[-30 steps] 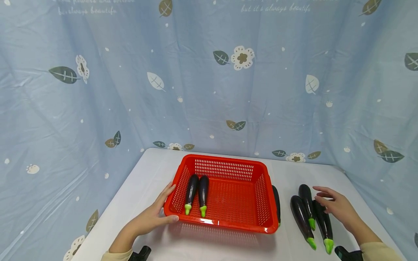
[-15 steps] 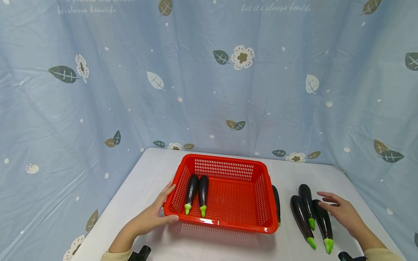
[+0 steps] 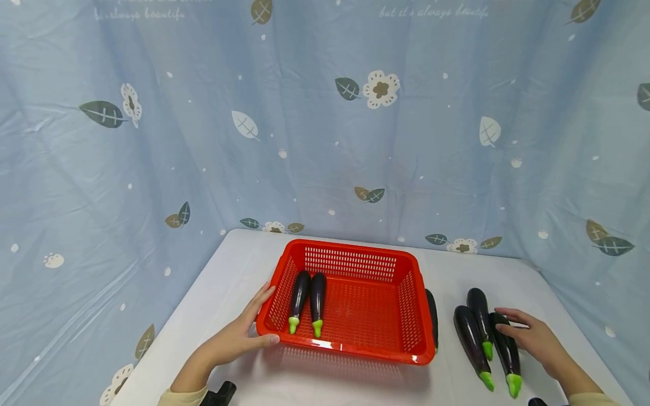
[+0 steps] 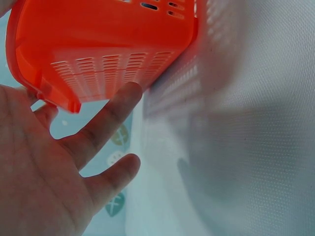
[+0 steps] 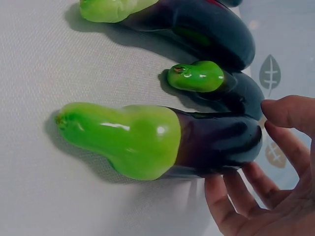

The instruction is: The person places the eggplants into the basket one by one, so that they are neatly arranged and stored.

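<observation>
A red basket (image 3: 355,349) holds two dark eggplants (image 3: 301,293), (image 3: 317,296) side by side at its left. My left hand (image 3: 231,341) lies at its left front corner, thumb along the front rim and fingers against the side. The left wrist view shows that hand (image 4: 42,167) with straight, spread fingers beside the basket wall (image 4: 113,66). Three eggplants lie right of the basket. My right hand (image 3: 540,344) has its thumb and fingers around the upper end of the rightmost eggplant (image 3: 505,349). In the right wrist view, fingertips of that hand (image 5: 280,201) touch the eggplant's (image 5: 216,142) lower side.
Another dark eggplant (image 3: 432,321) lies against the outside of the basket's right wall, partly hidden. The white tabletop (image 3: 238,265) meets a blue patterned curtain (image 3: 304,169) at the back and sides. Black wrist gear (image 3: 219,395) shows at the front edge.
My right hand has first drawn back to the right, then come down onto the rightmost eggplant. The left hand and the basket keep their places, while the whole view has shifted slightly.
</observation>
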A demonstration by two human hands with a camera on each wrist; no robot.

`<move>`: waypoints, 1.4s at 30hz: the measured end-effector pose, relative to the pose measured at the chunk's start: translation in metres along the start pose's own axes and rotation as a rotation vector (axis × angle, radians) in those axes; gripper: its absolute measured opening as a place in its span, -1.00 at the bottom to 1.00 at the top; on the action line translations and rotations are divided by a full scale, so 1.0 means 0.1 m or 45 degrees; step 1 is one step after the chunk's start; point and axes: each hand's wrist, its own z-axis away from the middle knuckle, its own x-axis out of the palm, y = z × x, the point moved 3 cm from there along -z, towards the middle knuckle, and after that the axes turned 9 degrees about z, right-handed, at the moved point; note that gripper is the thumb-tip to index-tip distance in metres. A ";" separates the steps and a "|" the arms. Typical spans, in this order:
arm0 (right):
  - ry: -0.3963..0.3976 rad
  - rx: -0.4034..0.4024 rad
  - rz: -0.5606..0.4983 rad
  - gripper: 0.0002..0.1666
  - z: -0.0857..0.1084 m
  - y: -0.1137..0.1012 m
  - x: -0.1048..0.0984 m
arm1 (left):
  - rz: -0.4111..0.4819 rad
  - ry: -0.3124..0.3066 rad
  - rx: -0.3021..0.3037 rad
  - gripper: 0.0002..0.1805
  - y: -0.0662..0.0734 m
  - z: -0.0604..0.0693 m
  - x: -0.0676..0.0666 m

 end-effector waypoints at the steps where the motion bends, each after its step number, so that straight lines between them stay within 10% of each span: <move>1: -0.004 0.005 0.005 -0.08 0.00 0.01 0.00 | 0.001 0.000 -0.001 0.12 0.00 0.00 0.00; 42: 0.005 0.024 -0.035 -0.10 0.00 0.10 0.03 | -0.012 0.004 0.001 0.11 -0.01 0.00 0.00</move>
